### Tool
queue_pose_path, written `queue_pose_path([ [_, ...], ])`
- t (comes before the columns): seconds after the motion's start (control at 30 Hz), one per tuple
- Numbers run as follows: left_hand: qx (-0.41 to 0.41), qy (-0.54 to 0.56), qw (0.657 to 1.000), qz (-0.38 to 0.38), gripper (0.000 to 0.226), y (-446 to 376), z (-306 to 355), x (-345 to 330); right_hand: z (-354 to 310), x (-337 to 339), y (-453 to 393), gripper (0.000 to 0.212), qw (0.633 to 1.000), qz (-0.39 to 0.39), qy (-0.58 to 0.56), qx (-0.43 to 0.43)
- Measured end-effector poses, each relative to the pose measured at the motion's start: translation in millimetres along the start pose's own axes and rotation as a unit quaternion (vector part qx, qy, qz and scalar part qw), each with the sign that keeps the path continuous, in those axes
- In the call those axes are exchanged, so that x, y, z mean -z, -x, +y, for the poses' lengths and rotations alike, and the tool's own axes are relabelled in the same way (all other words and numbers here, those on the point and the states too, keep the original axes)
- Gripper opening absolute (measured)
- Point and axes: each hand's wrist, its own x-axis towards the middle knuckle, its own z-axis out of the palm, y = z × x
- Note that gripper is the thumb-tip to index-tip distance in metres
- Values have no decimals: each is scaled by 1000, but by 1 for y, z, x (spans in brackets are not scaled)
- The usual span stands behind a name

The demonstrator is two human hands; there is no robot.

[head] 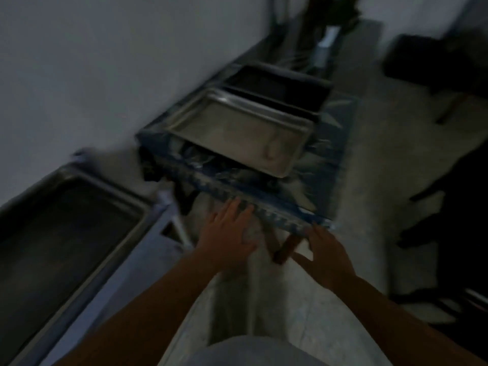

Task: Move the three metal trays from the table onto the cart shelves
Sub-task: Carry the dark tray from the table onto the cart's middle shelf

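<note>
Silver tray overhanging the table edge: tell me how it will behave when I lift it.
The silver tray looks like thin sheet metal, so probably stiff and fairly light for its size. Its smooth, shiny surface may be slippery; the rolled rim should give a hold. One corner juts past the blue-covered table, so a nudge there could tip it. Both hands, left and right, are below it.

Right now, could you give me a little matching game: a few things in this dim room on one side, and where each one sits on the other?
Things:
1. shiny silver metal tray
2. dark metal tray
3. dark metal tray on the blue cart
4. hands

Places:
A. far left
B. table's near edge
C. beyond the silver tray
D. table's middle

Pairs: 1-D, 2-C, 3-A, 4-B
</note>
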Motion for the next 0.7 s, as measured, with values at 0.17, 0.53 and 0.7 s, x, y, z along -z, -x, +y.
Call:
queue_pose_path([
  [0.17, -143, 4, 989, -46, 96, -77, 140, -27, 135, 40, 67, 107, 980, 10, 13, -197],
  [0.53, -184, -65, 979, -62, 106, -164, 282, -73, 267, 89, 86, 110, 963, 11, 23, -268],
  [0.7, -197, -61, 976, -66, 106, -224, 313, -84, 318, 110, 39, 110, 963, 11, 12, -269],
])
